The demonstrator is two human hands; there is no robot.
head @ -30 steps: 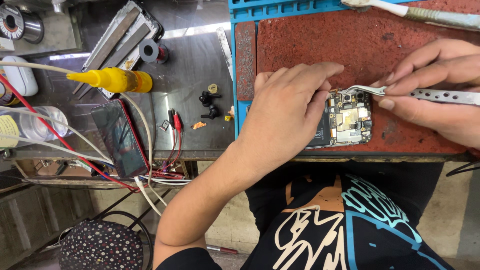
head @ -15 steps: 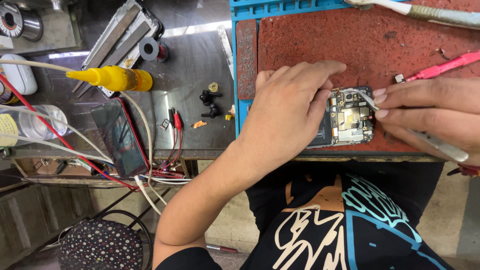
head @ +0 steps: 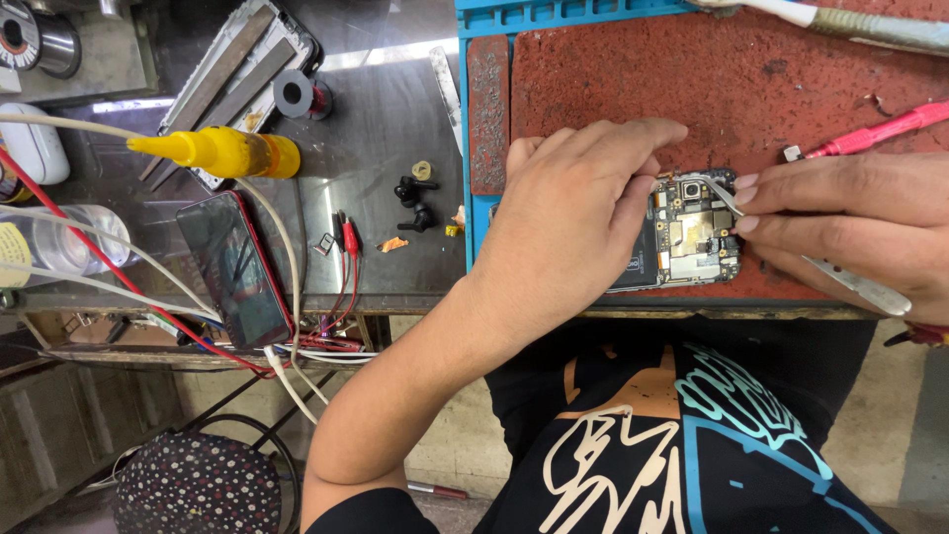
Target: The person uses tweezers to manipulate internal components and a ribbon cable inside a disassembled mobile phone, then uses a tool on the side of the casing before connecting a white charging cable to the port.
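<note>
Tweezers (head: 791,247) tip now dipping onto opened phone (head: 687,232) camera end; R hand (head: 850,222) fingers pinching tweezers, L hand (head: 568,222) fingers together pressing phone steady.

Shiny metal tweezers (head: 850,282), rough matt red mat (head: 692,89), glossy phone (head: 237,267).

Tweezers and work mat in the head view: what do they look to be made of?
The tweezers in the right hand look like bare metal: silvery, thin, with a dull shine along the flat arm. The work mat looks like rubber or silicone: matte red, grainy and scuffed, with a blue moulded rim; which of the two is not clear. The left hand rests on the opened phone.
</note>
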